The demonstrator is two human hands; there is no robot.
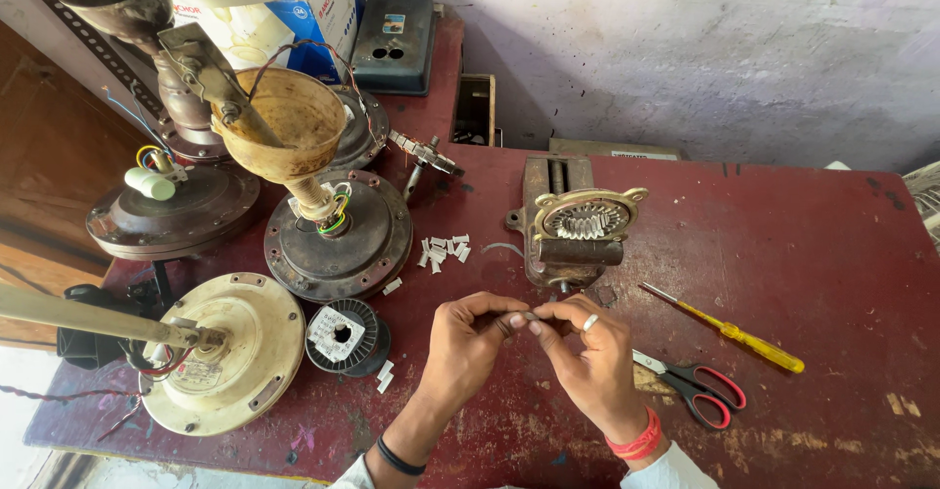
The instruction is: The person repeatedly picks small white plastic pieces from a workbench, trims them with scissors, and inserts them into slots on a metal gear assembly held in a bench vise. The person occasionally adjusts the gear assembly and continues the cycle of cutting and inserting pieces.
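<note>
We are pinching a tiny grey piece (529, 316) between the fingertips of both hands, the left hand (470, 342) and the right hand (587, 357) closing on it from either side just above the red bench (822, 283); it is too small to tell what it is. Straight beyond our hands a small motor stator (586, 219) is sitting clamped in a bench vise (563, 254), its slots looking mostly bare, so we judge the work on it is only getting started. Beyond our left hand a scatter of small white slips (443, 250) is lying ready, with a spool of fine wire (343, 335) just to that hand's left. To the right of our right hand, red-handled scissors (700, 386) and a yellow screwdriver (729, 332) are waiting, untouched.
</note>
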